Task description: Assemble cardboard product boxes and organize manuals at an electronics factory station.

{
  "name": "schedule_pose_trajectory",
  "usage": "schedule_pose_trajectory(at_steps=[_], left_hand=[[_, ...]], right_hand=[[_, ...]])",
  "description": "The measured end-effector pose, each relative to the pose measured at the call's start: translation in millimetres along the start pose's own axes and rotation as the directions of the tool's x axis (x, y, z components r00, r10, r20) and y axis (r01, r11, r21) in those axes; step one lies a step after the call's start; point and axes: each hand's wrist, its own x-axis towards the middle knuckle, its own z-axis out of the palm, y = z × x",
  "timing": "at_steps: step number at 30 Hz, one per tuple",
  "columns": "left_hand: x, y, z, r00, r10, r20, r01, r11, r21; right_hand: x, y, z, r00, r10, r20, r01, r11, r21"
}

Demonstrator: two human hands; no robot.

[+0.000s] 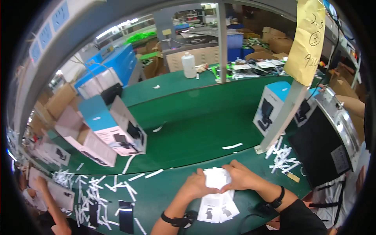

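My left hand (195, 185) and my right hand (239, 176) meet over the green bench, each closed on one side of a small white paper (216, 178). Whether it is one sheet or a small stack, I cannot tell. Beneath the hands, several printed leaflets (219, 208) with small dark pictures lie fanned out and overlapping. The thumbs rest along the paper's near edge. Both wrists wear dark bands.
White paper strips (96, 192) litter the bench at left, near a dark flat piece (126, 216); more strips (284, 158) lie at right. Open printed boxes (117, 137) stand at far left. A post (284, 113) and black panel (319, 147) stand right. Co-workers' hands (40, 183) show at left and right.
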Motion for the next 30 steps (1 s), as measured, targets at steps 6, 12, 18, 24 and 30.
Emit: schedule_pose_trajectory(at_steps=[6, 12, 18, 24, 30], left_hand=[[10, 16, 22, 0.994, 0.029, -0.104, -0.039, 0.995, -0.091], [21, 23, 38, 0.991, 0.033, -0.126, -0.081, 0.915, -0.395], [34, 23, 45, 0.978, 0.149, -0.148, -0.201, 0.864, -0.461], [16, 35, 35, 0.972, 0.089, -0.216, -0.211, 0.732, -0.648], [-19, 47, 3, 0.85, 0.287, -0.441, -0.265, 0.958, 0.111]], right_hand=[[1, 33, 5, 0.993, -0.023, -0.114, 0.021, 1.0, -0.021], [-1, 43, 1, 0.985, 0.155, -0.079, -0.144, 0.981, 0.126], [4, 64, 2, 0.999, 0.049, 0.002, -0.048, 0.966, 0.255], [-4, 48, -14, 0.992, 0.053, 0.114, -0.122, 0.636, 0.762], [-11, 73, -20, 0.929, 0.168, -0.329, 0.172, 0.592, 0.788]])
